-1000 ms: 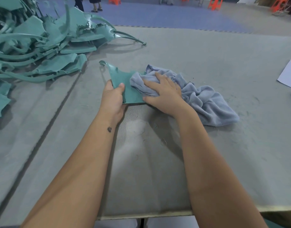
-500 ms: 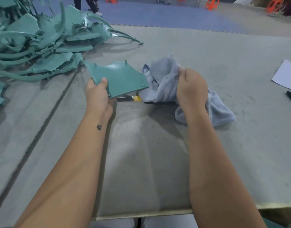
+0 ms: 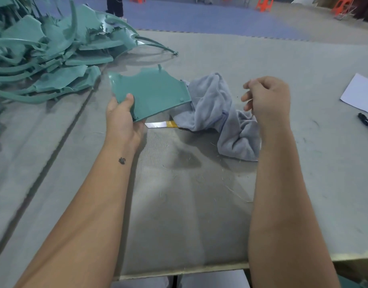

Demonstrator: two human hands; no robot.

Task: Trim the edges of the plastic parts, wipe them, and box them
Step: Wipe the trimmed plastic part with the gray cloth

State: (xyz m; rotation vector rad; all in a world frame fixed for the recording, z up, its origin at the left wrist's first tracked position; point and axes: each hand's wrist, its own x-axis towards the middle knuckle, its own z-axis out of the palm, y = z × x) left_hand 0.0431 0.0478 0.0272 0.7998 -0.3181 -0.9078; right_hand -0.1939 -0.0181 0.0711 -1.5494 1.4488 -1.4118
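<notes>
My left hand (image 3: 121, 119) grips a flat teal plastic part (image 3: 152, 94) by its near left corner, thumb on top, and holds it tilted above the table. A crumpled grey-blue cloth (image 3: 212, 104) lies on the table just right of the part. My right hand (image 3: 266, 98) hovers over the cloth's right side, fingers loosely curled, holding nothing. A knife (image 3: 158, 124) with a bare blade and yellow handle lies under the part's near edge, its handle end hidden by the cloth.
A big pile of teal plastic parts and trimmed strips (image 3: 43, 59) fills the far left of the grey table (image 3: 179, 204). A white sheet of paper (image 3: 362, 92) and a black pen (image 3: 367, 123) lie at the right edge. Thin shavings litter the table's middle.
My right hand has let go of the cloth, which has dropped onto the table, and moved right. My left hand has kept the plastic part raised, uncovering the knife.
</notes>
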